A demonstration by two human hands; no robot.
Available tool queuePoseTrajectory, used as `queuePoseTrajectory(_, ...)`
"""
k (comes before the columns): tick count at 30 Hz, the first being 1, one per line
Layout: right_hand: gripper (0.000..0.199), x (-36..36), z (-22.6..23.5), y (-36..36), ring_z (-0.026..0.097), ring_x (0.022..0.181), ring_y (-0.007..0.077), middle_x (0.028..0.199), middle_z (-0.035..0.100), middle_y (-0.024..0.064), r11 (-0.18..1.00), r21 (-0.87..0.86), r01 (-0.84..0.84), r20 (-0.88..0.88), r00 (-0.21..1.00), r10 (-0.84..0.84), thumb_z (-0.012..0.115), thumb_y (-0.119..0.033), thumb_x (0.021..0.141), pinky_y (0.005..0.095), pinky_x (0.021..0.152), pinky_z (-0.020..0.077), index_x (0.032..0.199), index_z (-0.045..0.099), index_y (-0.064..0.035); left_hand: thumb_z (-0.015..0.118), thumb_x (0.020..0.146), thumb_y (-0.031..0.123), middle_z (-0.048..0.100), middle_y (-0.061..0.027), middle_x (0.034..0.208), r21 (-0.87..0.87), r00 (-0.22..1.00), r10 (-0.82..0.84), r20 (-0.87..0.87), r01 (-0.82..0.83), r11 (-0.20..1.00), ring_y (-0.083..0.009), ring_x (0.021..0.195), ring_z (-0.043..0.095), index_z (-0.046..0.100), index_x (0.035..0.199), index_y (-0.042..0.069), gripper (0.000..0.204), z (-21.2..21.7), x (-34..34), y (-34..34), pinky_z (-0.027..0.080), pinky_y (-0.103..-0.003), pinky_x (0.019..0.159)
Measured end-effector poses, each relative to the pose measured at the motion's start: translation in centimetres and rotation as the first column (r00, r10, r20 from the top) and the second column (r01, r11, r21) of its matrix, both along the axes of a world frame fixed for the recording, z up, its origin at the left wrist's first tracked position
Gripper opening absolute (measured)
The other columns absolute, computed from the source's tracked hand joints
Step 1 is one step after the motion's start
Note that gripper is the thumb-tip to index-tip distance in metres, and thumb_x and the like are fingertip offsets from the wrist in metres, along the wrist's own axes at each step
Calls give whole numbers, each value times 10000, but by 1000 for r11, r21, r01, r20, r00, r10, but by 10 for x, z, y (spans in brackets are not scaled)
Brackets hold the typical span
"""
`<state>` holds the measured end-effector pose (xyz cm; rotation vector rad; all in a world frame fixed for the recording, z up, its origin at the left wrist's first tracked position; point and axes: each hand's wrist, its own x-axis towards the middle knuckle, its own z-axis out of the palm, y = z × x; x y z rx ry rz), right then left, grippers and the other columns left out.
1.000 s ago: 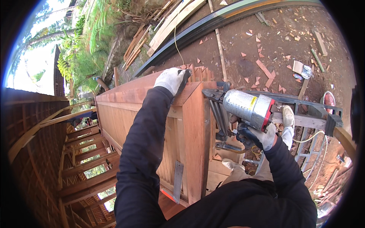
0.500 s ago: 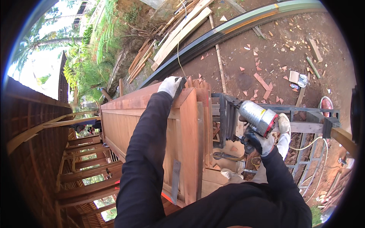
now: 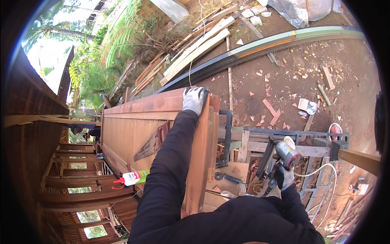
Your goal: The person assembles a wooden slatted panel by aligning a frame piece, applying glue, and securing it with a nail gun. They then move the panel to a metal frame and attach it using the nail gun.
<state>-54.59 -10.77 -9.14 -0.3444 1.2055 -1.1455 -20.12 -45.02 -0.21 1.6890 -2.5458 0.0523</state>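
Note:
My left hand [image 3: 194, 100], in a white and dark work glove, is closed over the top corner of a framed wooden door panel [image 3: 118, 126]. Low on the right, my gloved right hand [image 3: 283, 175] grips the handle of a nail gun [image 3: 288, 154] with a silver, red-rimmed body. The gun is apart from the panel, its dark nose and magazine angled down and left. On the panel's face lies a dark, rough-edged wood piece [image 3: 153, 141], partly behind my left forearm. A white glue bottle [image 3: 134, 178] with a red cap is left of that forearm.
Below the panel's right end are a dark tool [image 3: 227, 177] and a black metal frame [image 3: 230, 140]. A pale hose [image 3: 335, 179] loops at right. Wood scraps [image 3: 271, 107] litter the ground; long boards [image 3: 199, 53] lie beyond. Another person [image 3: 92, 132] is at far left.
The nail gun in my right hand has come down toward my body, away from the panel's end. My left hand stays on the corner. The glue bottle and rough wood piece have come into view.

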Motion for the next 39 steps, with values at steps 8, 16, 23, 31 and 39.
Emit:
queuePoseTrajectory(8, 324, 15, -3, -7, 577, 651, 167, 801, 562, 52, 982, -79, 170, 197, 969, -152, 594, -113, 902, 354, 591, 525, 1212, 596, -18, 580, 940, 307, 532, -179, 1458, 225, 989, -66, -130, 94, 970, -342, 1457, 367, 553, 1397, 89, 507, 34, -46, 128, 107, -458, 1263)
queuePoseTrajectory(16, 469, 60, 62, -54, 517, 647, 104, 748, 534, -16, 965, -256, 57, 203, 979, -4, 581, -239, 992, 326, 638, 467, 1413, 487, -54, 624, 941, 308, 660, -201, 1208, 535, 660, 321, -679, 145, 832, -378, 1124, 623, 583, 1345, 80, 466, 44, -40, 338, 497, -441, 971)
queuePoseTrajectory(23, 437, 122, 147, -49, 519, 673, 113, 780, 531, -12, 936, -284, -209, 5, 976, 220, 543, -246, 1015, 336, 678, 493, 1406, 492, -58, 621, 946, 359, 664, -149, 1232, 673, 397, 556, -730, 280, 684, -314, 1089, 643, 520, 1438, 123, 554, -14, -20, 421, 488, -408, 953)
queuePoseTrajectory(31, 213, 168, 195, -33, 565, 786, 189, 856, 508, 52, 838, -354, -415, -151, 910, 387, 509, -262, 1010, 389, 775, 555, 1049, 549, -57, 647, 916, 348, 702, -184, 1126, 645, 426, 553, -717, 104, 757, -349, 1054, 665, 638, 1253, 53, 448, 28, -10, 450, 497, -433, 934)
queuePoseTrajectory(39, 212, 182, 206, -32, 584, 827, 202, 917, 573, 57, 689, -524, -501, -38, 822, 569, 550, -256, 986, 421, 785, 527, 1031, 599, -55, 674, 925, 339, 692, -209, 1141, 618, 298, 577, -761, 62, 784, -344, 1073, 664, 598, 1281, 8, 492, 77, -1, 481, 497, -438, 935)
